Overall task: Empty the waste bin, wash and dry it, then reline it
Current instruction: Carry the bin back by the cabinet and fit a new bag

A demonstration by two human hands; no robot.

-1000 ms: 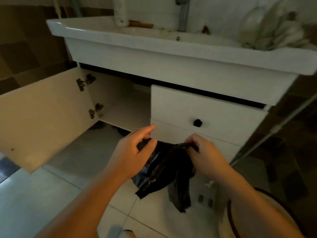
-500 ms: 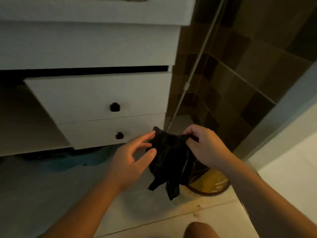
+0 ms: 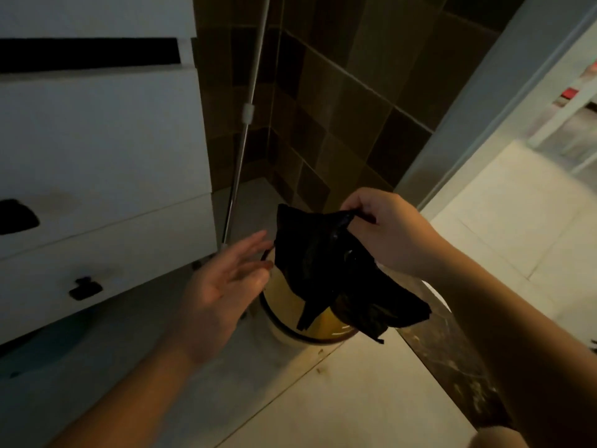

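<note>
Directly below: waste bin (image 3: pixel 310 324) on floor, under black liner bag (image 3: pixel 326 273) pinched by right hand (image 3: pixel 387 234); left hand (image 3: pixel 223 286) spread at bag's 9 o'clock, equally near.

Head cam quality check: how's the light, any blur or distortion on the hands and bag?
Head view: dim, warm light; bright wash at the doorway right. Left hand motion-smeared; right hand pinching the crumpled black plastic bag is sharper. White cabinet drawers soft, edges bowed by the wide lens. Round yellow bin shadowed.
</note>
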